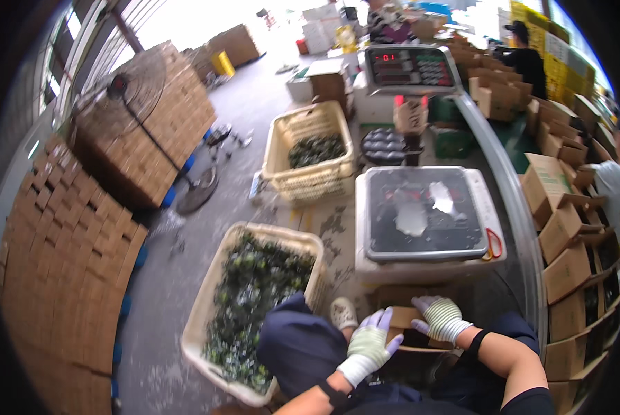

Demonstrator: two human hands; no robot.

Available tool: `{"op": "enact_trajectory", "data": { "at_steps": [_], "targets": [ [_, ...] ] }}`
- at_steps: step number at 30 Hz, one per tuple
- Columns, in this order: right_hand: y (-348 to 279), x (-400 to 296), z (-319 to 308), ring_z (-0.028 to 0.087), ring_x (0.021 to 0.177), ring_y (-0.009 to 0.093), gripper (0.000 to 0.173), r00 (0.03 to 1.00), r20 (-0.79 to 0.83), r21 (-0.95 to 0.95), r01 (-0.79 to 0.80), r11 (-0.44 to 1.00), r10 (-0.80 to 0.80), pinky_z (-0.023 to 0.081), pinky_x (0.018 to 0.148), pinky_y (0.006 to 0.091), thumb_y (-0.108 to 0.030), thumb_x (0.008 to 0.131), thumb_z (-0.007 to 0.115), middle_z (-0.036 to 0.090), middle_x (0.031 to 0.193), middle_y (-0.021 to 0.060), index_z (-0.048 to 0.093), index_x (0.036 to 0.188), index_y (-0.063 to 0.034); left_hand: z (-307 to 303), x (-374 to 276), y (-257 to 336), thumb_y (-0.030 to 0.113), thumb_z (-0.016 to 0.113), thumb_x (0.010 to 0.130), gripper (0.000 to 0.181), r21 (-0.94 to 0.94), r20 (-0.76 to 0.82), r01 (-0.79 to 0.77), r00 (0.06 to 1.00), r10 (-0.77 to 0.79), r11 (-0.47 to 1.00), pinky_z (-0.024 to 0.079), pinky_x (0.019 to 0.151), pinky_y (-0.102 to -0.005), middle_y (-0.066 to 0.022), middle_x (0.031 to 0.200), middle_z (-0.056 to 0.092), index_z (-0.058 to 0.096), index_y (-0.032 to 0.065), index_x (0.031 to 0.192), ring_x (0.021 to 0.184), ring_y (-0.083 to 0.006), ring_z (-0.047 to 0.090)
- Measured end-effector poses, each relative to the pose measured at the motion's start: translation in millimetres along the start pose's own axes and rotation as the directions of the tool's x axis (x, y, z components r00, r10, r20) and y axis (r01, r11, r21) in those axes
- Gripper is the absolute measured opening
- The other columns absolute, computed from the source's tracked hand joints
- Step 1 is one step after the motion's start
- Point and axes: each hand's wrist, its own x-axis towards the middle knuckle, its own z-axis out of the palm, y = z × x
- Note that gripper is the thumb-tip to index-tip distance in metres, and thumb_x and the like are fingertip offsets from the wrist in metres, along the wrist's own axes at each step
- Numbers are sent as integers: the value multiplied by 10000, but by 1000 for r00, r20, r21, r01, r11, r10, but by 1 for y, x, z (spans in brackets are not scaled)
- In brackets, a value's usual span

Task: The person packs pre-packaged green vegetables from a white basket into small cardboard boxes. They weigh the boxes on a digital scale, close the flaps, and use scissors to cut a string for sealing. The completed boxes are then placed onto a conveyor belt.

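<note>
A small cardboard box [421, 340] stands between my knees, its top open and its inside dark. My left hand [368, 343], in a striped knit glove with lilac fingertips, lies at the box's left edge, fingers extended and thumb apart. My right hand [442, 317], gloved alike, is at the far right edge with its thumb over the opening. Whether either hand grips the cardboard is not clear. Just beyond is a digital weighing scale [424, 244], with wet-looking translucent patches on its platform and a lit display [411, 67]. Red-handled scissors [491, 244] lie by its right edge.
Left of my knee, a cream plastic crate [318, 249] holds dark green, glossy packed items [253, 295]. Another cream crate [310, 179] stands farther off. A pedestal fan [157, 140] and stacked cartons [66, 249] line the left. Open cardboard boxes [567, 259] fill the right beyond a metal rail [512, 181]. A person [528, 62] is at the back right.
</note>
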Motion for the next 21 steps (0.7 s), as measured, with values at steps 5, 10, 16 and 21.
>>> {"op": "enact_trajectory", "data": {
  "at_steps": [5, 10, 16, 21],
  "targets": [
    [-2, -7, 4, 561, 1133, 418, 606, 997, 78, 191, -43, 981, 29, 446, 979, 471, -335, 855, 636, 573, 1269, 242, 487, 1347, -14, 22, 37, -3, 445, 621, 872, 791, 120, 51, 166, 984, -173, 979, 312, 1066, -569, -196, 1511, 339, 302, 71, 1492, 1348, -397, 364],
    [-23, -33, -12, 425, 1266, 476, 1196, 985, 146, -57, 104, 993, -95, 335, 1084, 528, -554, 506, 844, 371, 1441, 309, 344, 1446, -8, 26, 47, -20, 458, 612, 882, 815, 92, 104, 270, 955, -279, 959, 278, 1095, -614, -188, 1534, 313, 272, 69, 1511, 1384, -395, 332],
    [-38, -35, -32, 430, 1270, 469, 1121, 994, 102, -119, -24, 993, 36, 374, 1065, 502, -280, 453, 842, 358, 1457, 297, 364, 1439, -42, -38, 53, -1, 392, 641, 869, 712, -186, 95, 129, 989, -113, 974, 361, 1069, -502, -237, 1461, 389, 396, 22, 1426, 1310, -413, 408],
    [-57, -12, -133, 374, 1364, 300, 1020, 889, -457, 399, 160, 903, 44, 315, 1129, 420, -227, 667, 733, 339, 1517, 148, 229, 1541, -75, -192, 13, -112, 267, 629, 889, 361, 34, -786, -137, 608, 111, 990, 485, 878, -439, -212, 1028, 653, 611, 5, 1137, 982, -405, 604]
  ]
}}
